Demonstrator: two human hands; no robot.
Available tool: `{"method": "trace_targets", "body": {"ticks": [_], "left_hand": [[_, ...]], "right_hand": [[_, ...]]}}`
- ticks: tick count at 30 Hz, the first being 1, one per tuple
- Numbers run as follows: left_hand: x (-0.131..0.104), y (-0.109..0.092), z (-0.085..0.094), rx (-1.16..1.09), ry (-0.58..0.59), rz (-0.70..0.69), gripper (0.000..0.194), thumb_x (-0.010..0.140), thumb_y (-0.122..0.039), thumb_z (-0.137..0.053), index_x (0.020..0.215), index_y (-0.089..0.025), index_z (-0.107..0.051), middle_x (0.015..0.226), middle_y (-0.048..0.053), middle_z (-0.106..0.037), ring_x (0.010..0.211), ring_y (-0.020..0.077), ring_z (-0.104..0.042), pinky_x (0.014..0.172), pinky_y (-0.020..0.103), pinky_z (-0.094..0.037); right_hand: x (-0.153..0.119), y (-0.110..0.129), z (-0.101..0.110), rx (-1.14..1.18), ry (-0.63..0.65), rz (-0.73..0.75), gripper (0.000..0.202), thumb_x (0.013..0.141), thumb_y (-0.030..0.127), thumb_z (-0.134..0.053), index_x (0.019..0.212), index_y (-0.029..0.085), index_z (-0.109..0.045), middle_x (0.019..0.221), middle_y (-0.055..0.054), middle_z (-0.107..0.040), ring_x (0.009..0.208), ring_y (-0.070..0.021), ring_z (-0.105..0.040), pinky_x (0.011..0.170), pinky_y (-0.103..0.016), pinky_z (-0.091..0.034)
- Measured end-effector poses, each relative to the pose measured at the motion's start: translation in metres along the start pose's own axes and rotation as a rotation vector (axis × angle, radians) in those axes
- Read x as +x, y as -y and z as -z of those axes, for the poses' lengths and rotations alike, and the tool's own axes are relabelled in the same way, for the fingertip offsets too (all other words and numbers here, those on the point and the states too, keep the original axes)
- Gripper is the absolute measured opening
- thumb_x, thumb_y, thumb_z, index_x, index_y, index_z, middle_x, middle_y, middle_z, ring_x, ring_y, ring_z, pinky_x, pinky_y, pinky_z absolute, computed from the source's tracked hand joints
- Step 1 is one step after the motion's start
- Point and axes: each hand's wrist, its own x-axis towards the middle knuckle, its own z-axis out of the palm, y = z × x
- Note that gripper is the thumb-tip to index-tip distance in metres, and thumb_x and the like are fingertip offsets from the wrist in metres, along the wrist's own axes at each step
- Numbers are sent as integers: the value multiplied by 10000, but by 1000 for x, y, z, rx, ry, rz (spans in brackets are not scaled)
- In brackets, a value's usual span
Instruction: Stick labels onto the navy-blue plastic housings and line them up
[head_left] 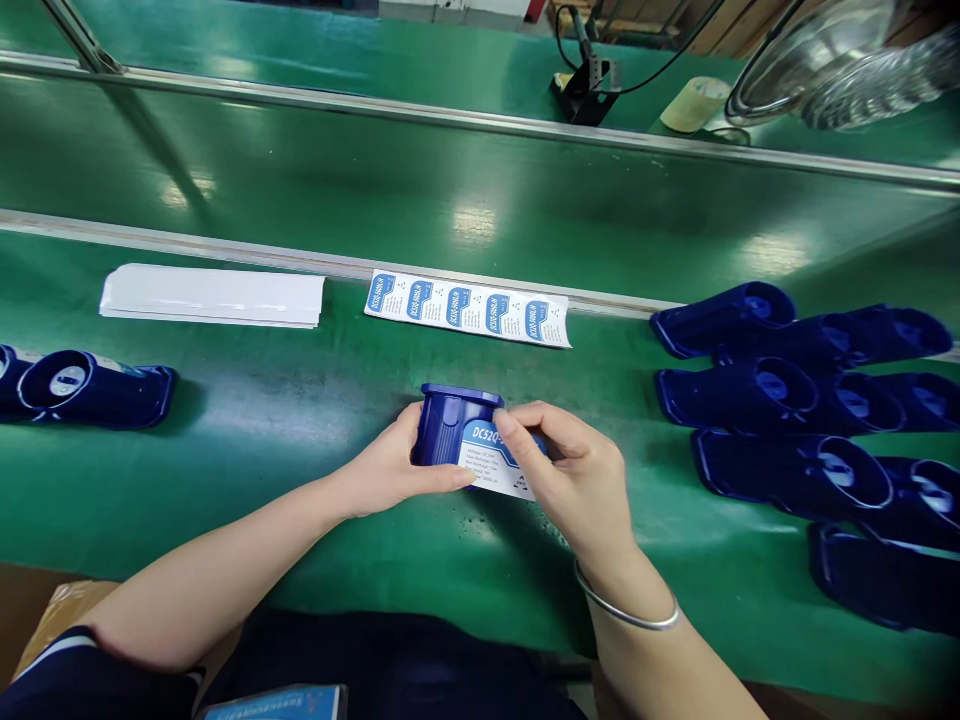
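Metal rails [337, 103] crossing glossy green counter [262, 440]
Left hand [390, 465] and right hand [589, 480] gripping a ribbed blue plastic housing [442, 430] between them.

Smooth glossy plastic housing [442, 425], slick paper-like label [487, 468], polished metal bangle [637, 624], smooth worktop [285, 420] with soft sheen.

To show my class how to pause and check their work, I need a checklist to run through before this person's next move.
1. Left hand holding the blue housing: ok, its thumb is in front.
2. Right hand at the printed label: ok, its thumb overlaps the label.
3. Whole label visible: not ok, the right hand covers part.
4. Label stuck flat throughout: cannot tell, same cause.
5. Label strip on the bench: ok, lying beyond the hands.
6. Other blue housings at the right: ok, grouped there.
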Motion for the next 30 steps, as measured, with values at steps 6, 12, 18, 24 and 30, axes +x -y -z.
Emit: {"method": "trace_targets", "body": {"ticks": [6, 12, 18, 24, 30], "left_hand": [[-1, 0, -3, -181, -9, -1, 725, 777, -332, -860, 1396, -242, -493, 1459, 135, -584, 1368, 347, -538, 1130, 525, -423], [1, -1, -8, -357, -113, 77, 541, 878, -533, -721, 1310, -237, -583, 1394, 115, -643, 1310, 329, -586, 1071, 496, -473], [2, 3, -9, -376, -183, 76, 572, 848, -546, -753, 1282, -206, -598, 1356, 135, -666, 1250, 327, -623, 986, 459, -527], [5, 4, -6, -427, -229, -1, 515, 864, -509, -746, 1260, -216, -596, 1330, 103, -687, 1256, 291, -626, 1073, 457, -483], [4, -1, -2, -456, -283, -150, 565, 850, -498, -774, 1313, -234, -584, 1334, 93, -687, 1283, 292, -613, 1118, 483, -455]], "right_hand": [[1, -3, 10, -101, -147, 359, 338, 981, 261, -555, 1316, 246, -602, 1090, -92, -741, 1022, -285, -647, 917, -467, -488], [-1, 3, 6, -322, 88, 668, 419, 946, 243, -561, 1364, 229, -590, 1105, -82, -762, 951, -285, -617, 851, -459, -407], [-1, 6, 4, -339, 100, 753, 476, 903, 205, -575, 1378, 235, -589, 1013, -43, -800, 778, -242, -613, 788, -439, -385], [-7, 7, 1, -286, 164, 848, 503, 877, 200, -586, 1380, 198, -580, 1074, -41, -802, 760, -228, -595, 765, -426, -409], [-7, -1, 3, 28, 36, 755, 353, 913, 174, -550, 1253, 212, -636, 992, -59, -758, 824, -238, -592, 771, -414, -460]]}}
